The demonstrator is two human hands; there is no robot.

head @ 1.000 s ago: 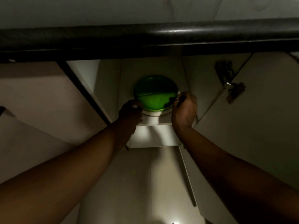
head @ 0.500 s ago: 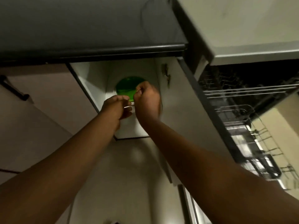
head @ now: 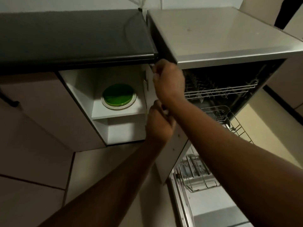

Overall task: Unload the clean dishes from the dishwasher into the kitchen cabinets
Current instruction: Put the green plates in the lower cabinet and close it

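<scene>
Fingers of our right hand [head: 168,84] are curled in a loose fist against the top edge of the open cabinet door [head: 170,143], up under the lip of the dark counter [head: 73,35]; whether they actually pinch that edge we cannot tell, since the back of the hand hides the fingertips. Our left hand [head: 158,122] sits just below it, at about 6 o'clock from the right one, its fingers also curled and pressed close to the same door edge, and again the grip itself is hidden from us. The two forearms cross the lower half of the view, rising from 7 and 4 o'clock. At 9 o'clock from the hands, the cabinet [head: 78,89] stands open, and on its upper white shelf [head: 114,113] lies a stack of green plates [head: 118,95], flat, resting on a paler plate whose rim shows around them. The shelf space beneath shows only white walls. At 3 o'clock from the hands the dishwasher [head: 229,35] is open under its grey top: the upper rack [head: 219,89] is partly slid out, the lower rack [head: 229,122] is pulled further toward us, and what they hold is too dark to make out. The dishwasher door [head: 213,207] hangs down at 5 o'clock, with a wire basket visible above it.
</scene>
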